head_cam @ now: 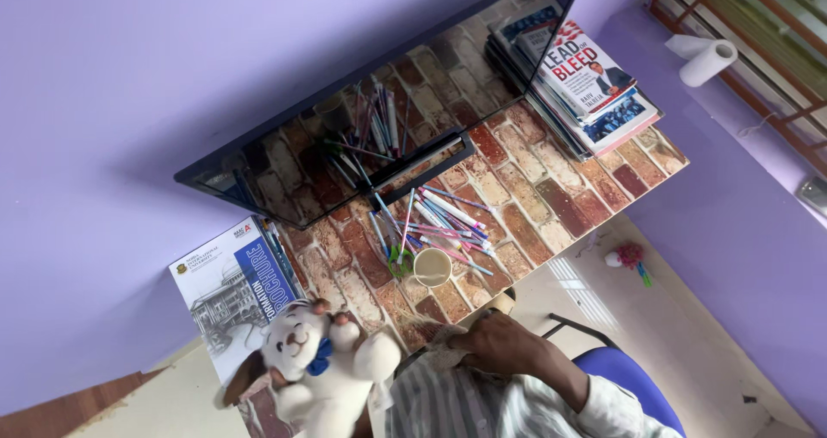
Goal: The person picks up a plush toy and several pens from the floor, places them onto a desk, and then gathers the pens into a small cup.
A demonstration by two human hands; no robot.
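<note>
Resting at the near edge of the brick-patterned desk point(551, 201), the right hand point(500, 345) lies curled and palm-down over a crumpled pale cloth point(438, 352), fingers loosely bent on it; whether it actually grips the cloth cannot be told. The cloth peeks out at the hand's nine o'clock, touching the fingers. The striped sleeve point(482, 403) runs from the wrist toward five o'clock.

A white paper cup point(432, 267) stands open-mouthed on the desk at about eleven o'clock from the hand, near but apart from it. Around the cup, from ten to one o'clock, a scatter of pens point(439, 223) lies loose on the desk, some touching the cup's rim side.

A white plush toy point(314, 360) with a blue bow sits at nine o'clock from the hand; the left hand is hidden, so its state cannot be told. Beyond the toy, at ten o'clock, lies a blue-and-white brochure point(233, 287). A dark monitor point(388, 102) stands at twelve o'clock, mirroring the pens. A stack of books point(577, 80) sits at one o'clock, a paper towel roll point(706, 59) farther off. A blue chair point(629, 382) shows at four o'clock.
</note>
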